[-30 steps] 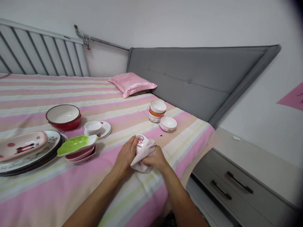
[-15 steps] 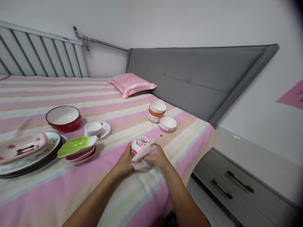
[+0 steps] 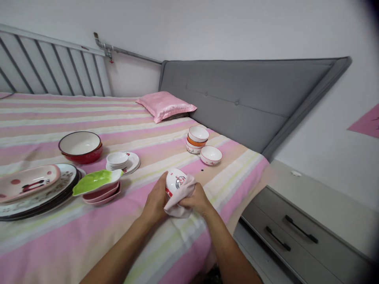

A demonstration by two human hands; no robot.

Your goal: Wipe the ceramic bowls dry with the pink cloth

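Closest in, the left hand (image 3: pixel 155 201) has its fingers wrapped round the side of a small white ceramic bowl with a red printed figure (image 3: pixel 175 180), which is tipped so that its outer wall faces the camera. The bowl is held just above the near part of the pink-striped bed sheet (image 3: pixel 89 236). The right hand (image 3: pixel 197 201) sits against the bowl's right side, its fingers clenched on a crumpled pale pink cloth (image 3: pixel 180 201) pressed to the bowl's lower wall.

To the left on the sheet, a green leaf-shaped dish (image 3: pixel 96 180) lies on a short stack of pink plates (image 3: pixel 103 195). Beside them a pink oval dish with a cartoon print (image 3: pixel 26 182) rests on a stack of large dark-rimmed plates (image 3: pixel 63 185).

Farther back are a stack of small white saucers (image 3: pixel 121 161) and a red bowl with a white inside (image 3: pixel 80 146). To the right, a single small white bowl (image 3: pixel 211 154) stands just beside a stack of small white and orange bowls (image 3: pixel 197 139).

Beyond them a pink satin pillow (image 3: pixel 166 104) leans at the grey padded headboard (image 3: pixel 237 98). A grey chest of drawers (image 3: pixel 296 232) stands at the right.
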